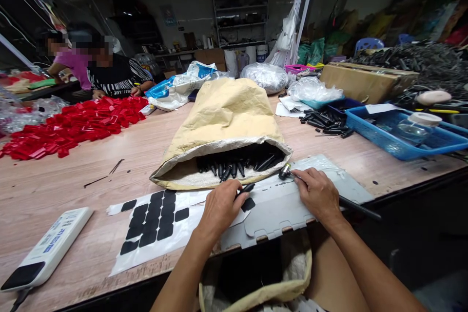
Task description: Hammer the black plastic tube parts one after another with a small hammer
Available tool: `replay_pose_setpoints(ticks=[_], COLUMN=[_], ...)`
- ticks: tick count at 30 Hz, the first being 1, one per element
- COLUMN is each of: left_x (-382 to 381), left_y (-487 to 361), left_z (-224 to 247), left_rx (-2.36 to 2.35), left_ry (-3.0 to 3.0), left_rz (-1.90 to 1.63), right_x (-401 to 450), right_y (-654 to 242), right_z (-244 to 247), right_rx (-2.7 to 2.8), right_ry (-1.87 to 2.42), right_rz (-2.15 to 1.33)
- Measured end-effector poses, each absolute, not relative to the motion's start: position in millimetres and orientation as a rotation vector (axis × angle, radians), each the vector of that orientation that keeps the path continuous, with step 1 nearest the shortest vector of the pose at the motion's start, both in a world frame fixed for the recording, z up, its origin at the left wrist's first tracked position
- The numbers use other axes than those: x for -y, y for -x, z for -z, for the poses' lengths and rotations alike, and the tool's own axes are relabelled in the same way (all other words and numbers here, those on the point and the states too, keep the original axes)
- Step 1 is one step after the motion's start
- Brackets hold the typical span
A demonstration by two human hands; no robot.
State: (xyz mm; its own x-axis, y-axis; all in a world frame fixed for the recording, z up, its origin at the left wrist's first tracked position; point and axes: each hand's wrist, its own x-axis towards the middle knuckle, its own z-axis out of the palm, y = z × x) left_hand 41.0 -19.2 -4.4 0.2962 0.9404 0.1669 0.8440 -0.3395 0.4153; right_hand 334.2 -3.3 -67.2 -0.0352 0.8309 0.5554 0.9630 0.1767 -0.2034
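My left hand [224, 204] is closed on a small black cylindrical part [247, 188] above the table's front edge. My right hand [319, 192] grips a small hammer by its handle; the hammer head [284, 172] points left and the black handle end [360, 208] sticks out to the right. Beneath both hands lies a grey board [270, 214]. Just beyond them, an open yellow sack [234, 112] shows many black parts [234, 169] in its mouth. Left of my left hand is a white sheet [127, 261] with black rounded square stickers [167, 217].
A white power bank [54, 243] sits at the front left. Red parts [84, 122] are piled behind it, near two people [117, 73]. A blue tray [387, 134], loose black parts [323, 121] and a cardboard box [358, 82] stand right. Another open sack [266, 297] is below the edge.
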Motion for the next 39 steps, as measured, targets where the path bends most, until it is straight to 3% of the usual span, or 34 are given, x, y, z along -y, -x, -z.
replay_pose_setpoints(ticks=[13, 21, 39], left_x=[19, 20, 20], left_y=[-41, -41, -43], left_z=[43, 43, 43], left_rx=[-1.470, -1.454, -1.461], left_ry=[-2.009, -1.989, -2.008], left_rz=[-0.893, -0.918, -0.930], right_x=[13, 49, 55], right_y=[-326, -258, -251], right_z=[55, 21, 32], right_rx=[1.853, 1.872, 1.918], right_ry=[1.613, 1.197, 1.169], right_rz=[0.241, -0.288, -0.140])
